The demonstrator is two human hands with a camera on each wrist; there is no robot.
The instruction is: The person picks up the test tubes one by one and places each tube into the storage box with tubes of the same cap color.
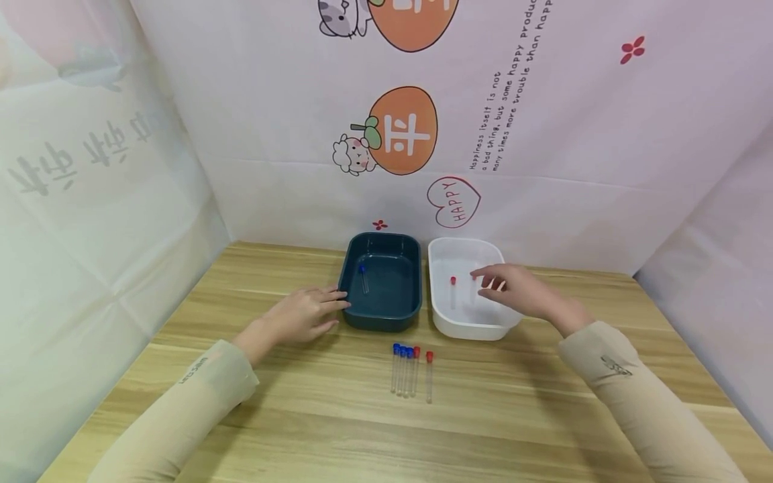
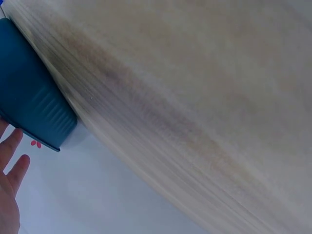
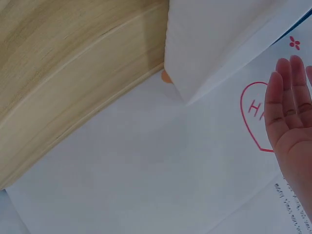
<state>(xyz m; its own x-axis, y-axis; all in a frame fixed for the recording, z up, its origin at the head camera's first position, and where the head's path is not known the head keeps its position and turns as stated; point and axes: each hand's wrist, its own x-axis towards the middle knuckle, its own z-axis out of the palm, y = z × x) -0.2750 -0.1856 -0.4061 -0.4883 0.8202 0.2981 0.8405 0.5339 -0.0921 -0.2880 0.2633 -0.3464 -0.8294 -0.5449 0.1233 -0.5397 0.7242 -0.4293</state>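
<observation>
My left hand (image 1: pixel 306 313) rests its fingertips on the left rim of a dark teal tray (image 1: pixel 382 324), fingers relaxed. One blue-capped clear tube (image 1: pixel 364 278) lies inside that tray. Over the right side of a white tray (image 1: pixel 471 331) is my right hand (image 1: pixel 513 288), its fingers loosely bent and holding nothing. A red-capped tube (image 1: pixel 453 290) lies in the white tray. Another red cap (image 1: pixel 474 276) shows right at the right index fingertip, its tube partly hidden. The right wrist view shows the right hand (image 3: pixel 292 112) with fingers extended and nothing in the palm.
In front of the trays on the wooden table (image 1: pixel 314 429) lie three blue-capped tubes (image 1: pixel 402 369) side by side with a red-capped tube (image 1: pixel 417 353). Slightly apart to the right lies another red-capped tube (image 1: pixel 429 377). A printed cloth (image 1: pixel 543 215) hangs behind the trays.
</observation>
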